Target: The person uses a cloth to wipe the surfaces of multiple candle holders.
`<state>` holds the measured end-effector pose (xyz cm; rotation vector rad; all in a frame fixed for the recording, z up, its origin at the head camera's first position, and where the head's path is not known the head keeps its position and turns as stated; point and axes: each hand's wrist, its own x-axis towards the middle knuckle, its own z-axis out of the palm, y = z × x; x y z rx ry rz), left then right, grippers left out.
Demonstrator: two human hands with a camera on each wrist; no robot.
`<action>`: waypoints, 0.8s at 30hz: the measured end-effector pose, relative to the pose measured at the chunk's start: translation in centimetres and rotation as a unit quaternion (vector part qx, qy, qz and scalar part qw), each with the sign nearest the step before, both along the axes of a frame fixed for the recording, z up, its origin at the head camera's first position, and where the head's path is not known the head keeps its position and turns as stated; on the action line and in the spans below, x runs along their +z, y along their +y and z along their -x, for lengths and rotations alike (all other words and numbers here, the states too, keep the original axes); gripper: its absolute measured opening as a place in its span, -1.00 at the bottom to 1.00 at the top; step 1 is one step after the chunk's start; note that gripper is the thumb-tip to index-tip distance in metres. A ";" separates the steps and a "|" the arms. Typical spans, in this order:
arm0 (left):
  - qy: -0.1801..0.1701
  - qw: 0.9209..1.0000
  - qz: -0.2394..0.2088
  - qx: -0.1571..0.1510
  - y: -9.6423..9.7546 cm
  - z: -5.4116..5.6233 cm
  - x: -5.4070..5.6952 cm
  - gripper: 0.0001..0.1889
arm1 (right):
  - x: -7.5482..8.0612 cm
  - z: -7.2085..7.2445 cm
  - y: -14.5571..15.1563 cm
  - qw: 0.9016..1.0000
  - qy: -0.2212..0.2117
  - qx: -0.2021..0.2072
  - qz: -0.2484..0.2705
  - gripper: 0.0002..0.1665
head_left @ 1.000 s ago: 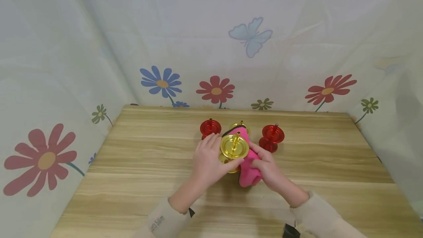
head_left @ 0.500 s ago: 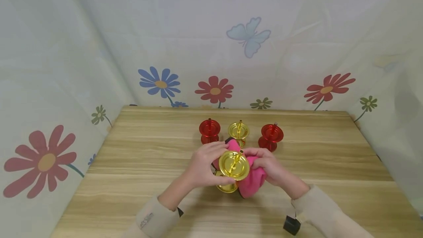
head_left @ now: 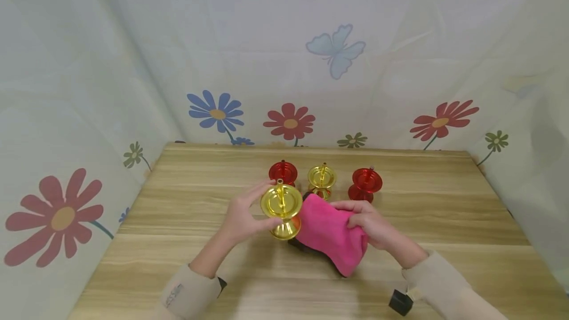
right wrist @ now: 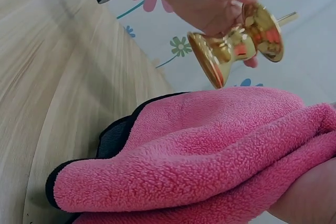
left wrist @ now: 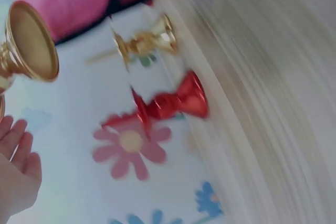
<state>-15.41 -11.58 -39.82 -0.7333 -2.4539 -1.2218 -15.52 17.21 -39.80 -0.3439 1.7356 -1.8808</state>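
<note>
While a flowery sheet backs the whole scene, the wood table takes up most of the lower half, with a pink, black-edged cloth bunched over its middle. Right hand has that pinched between thumb and fingers, left hand is half open, curved round a gold stand held off the wood just beside it. Behind, a second gold stand sits upright between two red stands.

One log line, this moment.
left hand: gold stand, raised | right hand: pink cloth | table: two red stands, second gold stand
</note>
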 end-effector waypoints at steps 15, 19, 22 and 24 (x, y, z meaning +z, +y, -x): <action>0.022 0.970 0.003 0.244 -4.3 6.1 -4.4 -0.31 | 0.3 -0.2 1.4 1.000 -0.008 -0.007 0.008 -0.39; 0.029 0.958 0.008 0.284 -4.7 7.3 -5.8 -0.32 | 0.2 -0.2 1.6 1.000 -0.002 -0.009 0.003 -0.40; 0.022 0.950 0.019 0.312 -5.0 8.1 -6.7 -0.30 | 0.0 -0.2 1.7 1.000 -0.003 -0.014 0.000 -0.41; 0.016 0.946 0.026 0.324 -5.1 8.5 -7.3 -0.28 | 0.0 -0.2 1.7 1.000 -0.009 -0.020 -0.003 -0.40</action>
